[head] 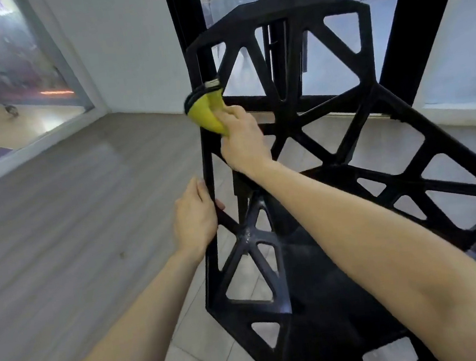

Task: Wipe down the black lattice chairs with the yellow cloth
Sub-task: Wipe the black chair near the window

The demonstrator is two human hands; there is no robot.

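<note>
Yellow cloth sits bunched against a side upright of the black lattice chair, our right grip clenched round it. Left grip clasps the frame edge below. We'd press firmly, follow each strut, brace steady.

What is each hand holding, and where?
The right hand grips the bunched yellow cloth at its lower end; the left hand holds the black lattice chair by its side edge bar.
</note>
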